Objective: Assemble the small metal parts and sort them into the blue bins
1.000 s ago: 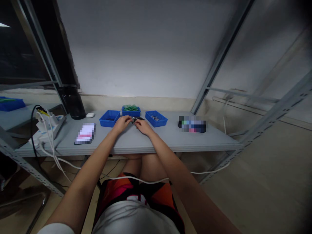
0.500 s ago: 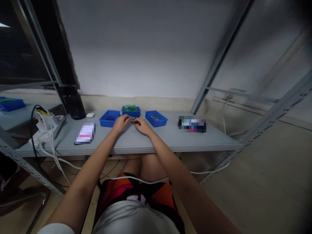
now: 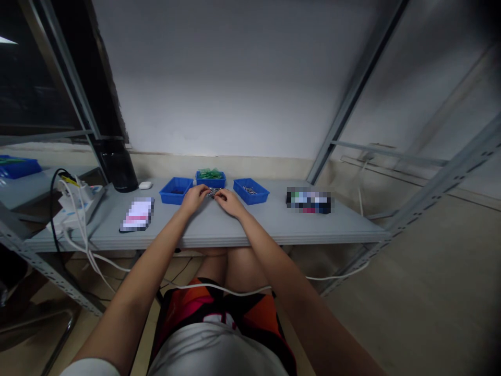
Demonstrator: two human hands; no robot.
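Note:
Small metal pieces (image 3: pixel 213 192) lie on the grey table (image 3: pixel 219 224) between my two hands. My left hand (image 3: pixel 194 198) rests beside them with fingers bent together at their left edge; what the fingertips hold is too small to make out. My right hand (image 3: pixel 229 202) is closed at their right side, its fingertips also too small to read. Behind the pieces stands a blue bin (image 3: pixel 210 183) of green items (image 3: pixel 209 173). A blue bin (image 3: pixel 176 191) with dark contents is at the left, and another blue bin (image 3: pixel 251 192) with small metal parts is at the right.
A phone (image 3: pixel 136 214), a white case (image 3: pixel 145 185), a black bottle (image 3: pixel 118 167) and a power strip (image 3: pixel 80 206) with cables are on the left. A blurred dark object (image 3: pixel 309 200) lies at the right. Metal shelf posts (image 3: pixel 352 99) frame the table.
The fingers of my right hand have shifted slightly at the metal pieces. My left hand stays almost where it was.

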